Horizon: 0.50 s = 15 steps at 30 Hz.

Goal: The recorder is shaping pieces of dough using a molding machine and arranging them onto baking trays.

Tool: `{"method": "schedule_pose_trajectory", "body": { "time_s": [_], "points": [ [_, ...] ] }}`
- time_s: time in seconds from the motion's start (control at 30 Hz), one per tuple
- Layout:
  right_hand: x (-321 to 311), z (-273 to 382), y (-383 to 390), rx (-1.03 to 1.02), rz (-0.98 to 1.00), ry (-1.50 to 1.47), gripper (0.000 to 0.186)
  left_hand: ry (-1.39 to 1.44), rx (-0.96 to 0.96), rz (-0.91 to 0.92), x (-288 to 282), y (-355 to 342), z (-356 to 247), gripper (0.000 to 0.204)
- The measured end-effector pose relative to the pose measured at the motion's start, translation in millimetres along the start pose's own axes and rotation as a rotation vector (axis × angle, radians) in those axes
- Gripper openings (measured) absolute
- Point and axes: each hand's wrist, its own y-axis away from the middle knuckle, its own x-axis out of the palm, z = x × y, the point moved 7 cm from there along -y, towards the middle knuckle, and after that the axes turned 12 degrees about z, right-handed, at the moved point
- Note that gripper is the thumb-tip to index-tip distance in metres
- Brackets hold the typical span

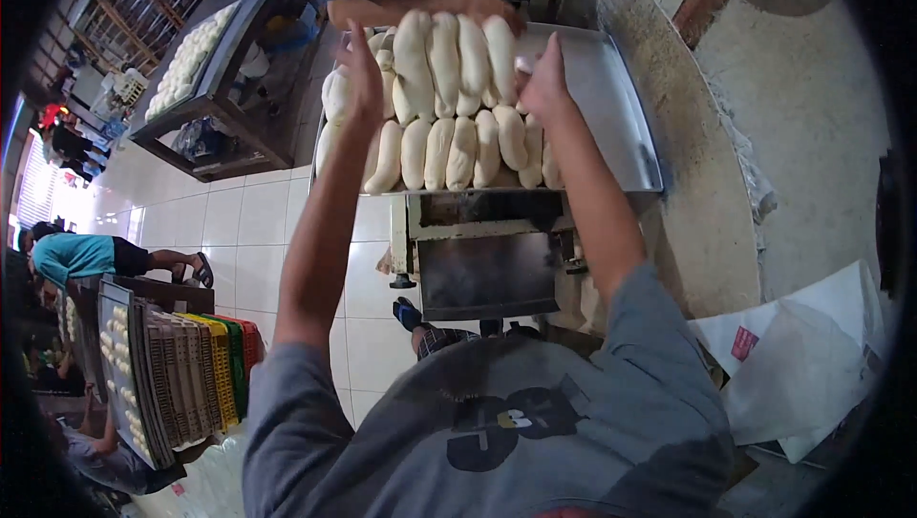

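Several long pale dough rolls [446, 60] stand close together above the metal tray [611, 88], taller than the row of dough rolls [462, 150] in front. My left hand [363, 84] is at their left side, fingers stretched out and pointing away from me; a gap shows between its fingers and the nearest roll. At their right end is my right hand [544, 88], also with fingers extended, its thumb side close to the last roll. Whether the palms touch the dough is hard to tell. More rolls lie partly hidden behind my left hand.
Another person's forearm [382, 10] reaches across the tray's far side. A machine frame [487, 274] stands below the tray. To the left is a dark table [224, 79] bearing a tray of dough pieces [194, 60]. Stacked crates [196, 365] and white sacks [812, 365] lie nearer.
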Motion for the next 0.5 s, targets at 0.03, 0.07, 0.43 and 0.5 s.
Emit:
{"method": "schedule_pose_trajectory", "body": {
  "time_s": [0.03, 0.07, 0.43, 0.5],
  "points": [
    [-27.3, 8.7, -13.1, -0.136, -0.332, 0.002, 0.064, -0.520, 0.184, -0.504, -25.9, -3.3, -26.9, 0.063],
    [-13.5, -0.1, 2.0, -0.118, -0.322, 0.000, 0.064, -0.347, 0.350, -0.424, -51.4, 0.0, -38.8, 0.056],
    [-234.1, -253.7, 357.4, 0.540, 0.496, 1.287, 0.021, -0.619, -0.639, 0.397, -62.9, 336.9, 190.7, 0.020],
    [-244.8, -250.4, 364.8, 0.627, 0.379, 1.262, 0.023, -0.500, -0.742, 0.298, -72.5, 377.1, 221.1, 0.023]
  ]
}}
